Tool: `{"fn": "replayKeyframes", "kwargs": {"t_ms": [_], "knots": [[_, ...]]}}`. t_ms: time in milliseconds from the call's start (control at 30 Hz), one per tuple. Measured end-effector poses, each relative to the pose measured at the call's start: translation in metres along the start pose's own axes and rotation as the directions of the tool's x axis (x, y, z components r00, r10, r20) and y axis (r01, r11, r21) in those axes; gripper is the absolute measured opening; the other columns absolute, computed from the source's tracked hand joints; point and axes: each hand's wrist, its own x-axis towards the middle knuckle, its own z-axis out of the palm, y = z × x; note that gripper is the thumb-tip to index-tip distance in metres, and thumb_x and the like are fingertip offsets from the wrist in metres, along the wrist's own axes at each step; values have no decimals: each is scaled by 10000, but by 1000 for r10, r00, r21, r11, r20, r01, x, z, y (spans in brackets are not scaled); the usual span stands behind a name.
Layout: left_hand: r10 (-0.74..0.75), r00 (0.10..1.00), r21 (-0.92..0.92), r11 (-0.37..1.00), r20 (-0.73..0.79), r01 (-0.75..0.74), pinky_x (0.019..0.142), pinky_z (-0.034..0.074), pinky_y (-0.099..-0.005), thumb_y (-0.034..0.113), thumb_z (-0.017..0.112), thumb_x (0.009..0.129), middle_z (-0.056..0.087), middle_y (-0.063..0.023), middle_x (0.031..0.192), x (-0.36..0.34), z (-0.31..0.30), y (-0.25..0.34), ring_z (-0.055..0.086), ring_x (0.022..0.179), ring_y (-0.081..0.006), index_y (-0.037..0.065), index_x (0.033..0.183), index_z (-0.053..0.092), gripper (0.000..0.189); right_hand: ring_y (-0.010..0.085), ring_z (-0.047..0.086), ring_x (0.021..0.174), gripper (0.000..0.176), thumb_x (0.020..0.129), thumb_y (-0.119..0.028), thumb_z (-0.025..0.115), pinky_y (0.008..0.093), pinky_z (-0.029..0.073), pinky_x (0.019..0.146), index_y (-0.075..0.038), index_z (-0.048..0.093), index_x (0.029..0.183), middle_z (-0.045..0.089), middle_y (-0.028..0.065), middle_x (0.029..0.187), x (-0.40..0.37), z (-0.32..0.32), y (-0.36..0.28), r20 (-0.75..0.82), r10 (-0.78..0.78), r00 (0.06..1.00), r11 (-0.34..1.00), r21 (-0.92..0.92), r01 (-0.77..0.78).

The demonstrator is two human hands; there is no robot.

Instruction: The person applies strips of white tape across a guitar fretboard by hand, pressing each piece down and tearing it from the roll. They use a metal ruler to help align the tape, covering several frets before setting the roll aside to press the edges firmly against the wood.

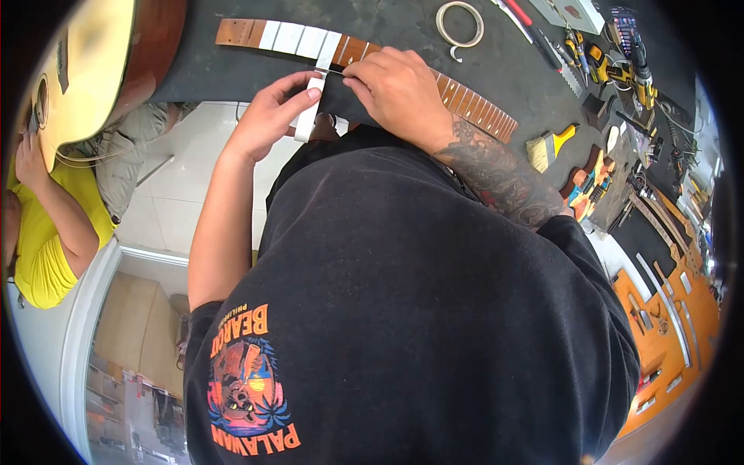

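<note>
Brown fretboard (353, 51) wears white bands (288, 38); left hand (270, 115) pinches white strip (307, 118), right hand (399, 89) pinches perhaps a thin blade (334, 72).

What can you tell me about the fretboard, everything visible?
The fretboard is long, narrow and reddish-brown, seemingly wood, with thin pale frets across it. White strips, apparently tape, cover several spaces toward its left end in view; the end itself is bare. It lies slantwise on the dark work surface, bowed in this wide view. The right hand hides part of its middle; whether it presses there is unclear. White tape at the left hand reaches its near edge.
</note>
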Motion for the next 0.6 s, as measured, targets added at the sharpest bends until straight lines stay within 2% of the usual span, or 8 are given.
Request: {"fn": "replayKeyframes", "kwargs": {"t_ms": [400, 500, 600], "knots": [[-8, 1000, 4, 1000, -8, 8, 743, 571, -328, 341, 640, 982, 643, -26, 1094, -2, 2, 4, 619, 948, -111, 100, 1384, 587, 471, 211, 614, 813, 94, 795, -122, 636, 362, 454, 729, -121, 721, 834, 618, 5, 773, 3, 17, 9, 57, -91, 994, 993, -73, 95], [-5, 1000, -21, 1000, 1, 5, 756, 574, -328, 335, 643, 978, 645, -33, 1112, -5, 3, 5, 624, 966, -117, 99, 1388, 581, 478, 213, 621, 826, 81, 822, -138, 654, 374, 455, 736, -117, 727, 850, 652, 18, 802, 0, 28, 12, 65, -50, 997, 995, -83, 56], [-16, 1000, 0, 1000, 13, 16, 811, 563, -333, 323, 648, 968, 642, -46, 1156, -15, -2, 1, 624, 1007, -132, 82, 1398, 566, 499, 216, 628, 841, 79, 851, -171, 687, 387, 453, 748, -107, 730, 865, 688, 29, 847, -12, 20, 9, 46, 54, 997, 997, 46, -56]]}}
